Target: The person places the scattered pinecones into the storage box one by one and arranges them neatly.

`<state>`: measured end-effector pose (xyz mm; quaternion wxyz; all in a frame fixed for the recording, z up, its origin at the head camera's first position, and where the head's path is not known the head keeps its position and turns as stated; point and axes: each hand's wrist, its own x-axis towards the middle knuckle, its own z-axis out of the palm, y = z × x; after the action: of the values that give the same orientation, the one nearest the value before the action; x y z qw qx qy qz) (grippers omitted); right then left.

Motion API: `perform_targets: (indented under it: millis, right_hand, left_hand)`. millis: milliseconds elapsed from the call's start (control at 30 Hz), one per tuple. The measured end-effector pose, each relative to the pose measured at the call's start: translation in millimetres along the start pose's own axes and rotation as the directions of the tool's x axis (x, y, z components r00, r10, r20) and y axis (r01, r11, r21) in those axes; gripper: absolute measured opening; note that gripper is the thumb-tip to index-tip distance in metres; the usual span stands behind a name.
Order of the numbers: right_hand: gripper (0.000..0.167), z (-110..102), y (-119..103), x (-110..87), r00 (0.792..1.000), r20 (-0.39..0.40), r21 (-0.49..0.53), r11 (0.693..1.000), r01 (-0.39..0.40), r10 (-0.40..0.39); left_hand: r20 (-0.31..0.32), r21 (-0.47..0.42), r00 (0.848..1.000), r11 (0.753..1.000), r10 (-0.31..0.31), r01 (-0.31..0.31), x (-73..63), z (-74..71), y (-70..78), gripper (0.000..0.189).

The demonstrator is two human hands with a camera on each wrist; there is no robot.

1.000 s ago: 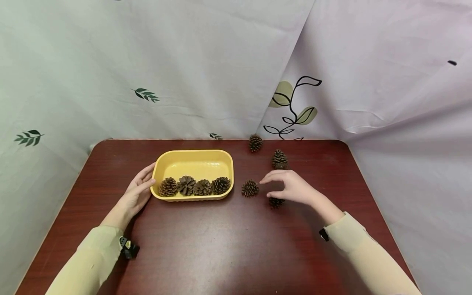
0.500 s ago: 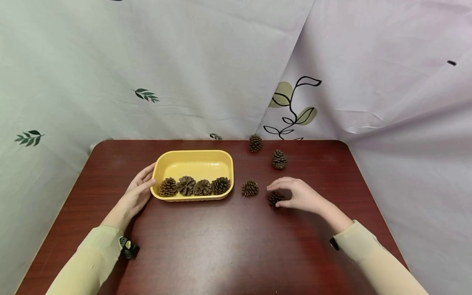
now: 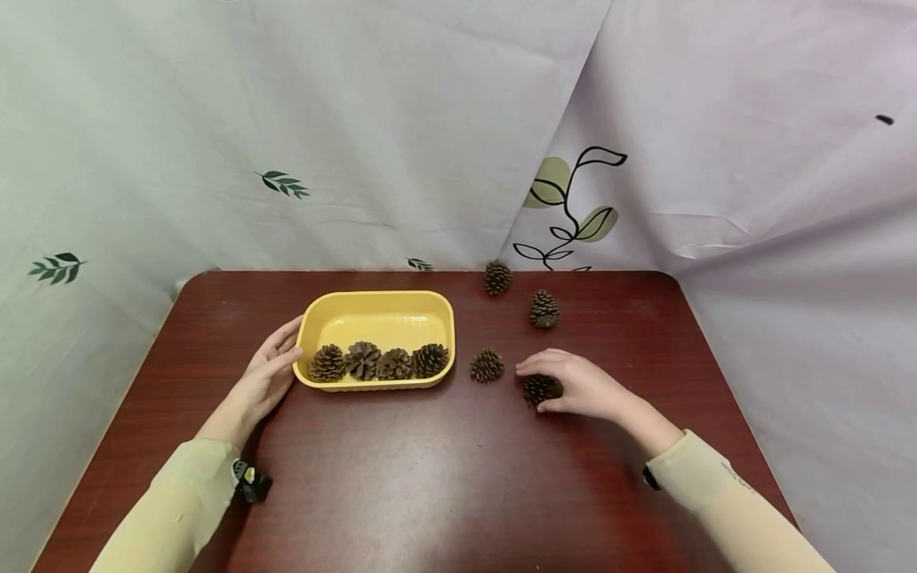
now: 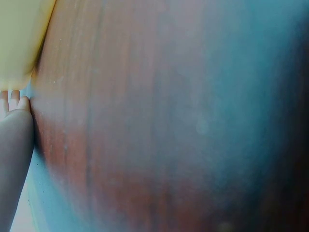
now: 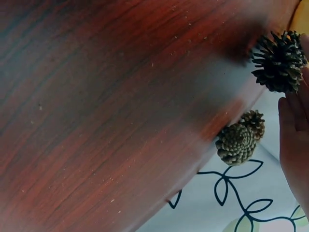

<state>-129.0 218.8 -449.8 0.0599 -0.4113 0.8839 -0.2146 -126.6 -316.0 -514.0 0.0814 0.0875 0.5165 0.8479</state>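
In the head view, a yellow plastic tray holds several brown pine cones along its near side. My left hand is at the tray's left end, thumb on the rim and fingers along the outer wall. On the right, my right hand grips a dark pine cone, thumb on the near side and fingers over the far side; part of the cone is hidden behind the hand. The right wrist view shows that pine cone against the fingers. Another pine cone lies between tray and right hand.
Two more pine cones, one at the table's back edge and one standing upright, are beyond the right hand. Everything is on a dark red wooden table. Behind it hangs a pale curtain with leaf prints.
My right hand has come nearer to me, away from the upright pine cone, and its fingers have closed round the nearest right-hand pine cone. The left hand and tray have stayed put.
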Motion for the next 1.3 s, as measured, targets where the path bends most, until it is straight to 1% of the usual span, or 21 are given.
perform_targets:
  millis: [167,467,667,833,1000,1167,1300]
  right_hand:
    - [0.059,3.5,1.3,0.8,1.0,0.008,-0.018,0.999,0.03,-0.03]
    - [0.055,6.3,2.2,2.3,0.999,0.026,-0.035,0.999,0.036,-0.035]
    - [0.048,6.8,4.0,4.6,0.999,0.011,-0.036,0.998,0.044,-0.044]
    - [0.043,5.6,5.4,6.0,1.0,-0.011,-0.043,0.999,0.016,-0.017]
    - [0.04,5.7,6.1,6.8,0.999,-0.033,-0.035,0.999,-0.034,0.033]
    - [0.04,7.5,7.1,8.4,0.996,-0.053,-0.02,0.998,-0.066,0.065]
    - [0.042,9.0,8.8,8.6,0.996,-0.064,-0.02,0.997,-0.068,0.067]
  left_hand:
    - [0.005,-0.008,1.0,1.0,-0.002,0.002,0.5,0.3,-0.4,0.054]
    - [0.008,-0.011,1.0,1.0,-0.01,0.01,0.4,-0.1,1.4,0.053]
    - [0.007,0.001,1.0,1.0,-0.008,0.008,0.6,-0.9,0.7,0.054]
    - [0.004,-0.004,1.0,1.0,-0.005,0.005,0.6,-1.2,0.3,0.054]
    - [0.002,-0.008,1.0,1.0,-0.003,0.003,0.9,-1.7,-0.1,0.054]
    - [-0.013,0.009,1.0,1.0,-0.011,0.011,1.4,-0.6,0.8,0.053]
    - [-0.018,0.014,1.0,1.0,-0.012,0.013,1.3,0.4,0.3,0.053]
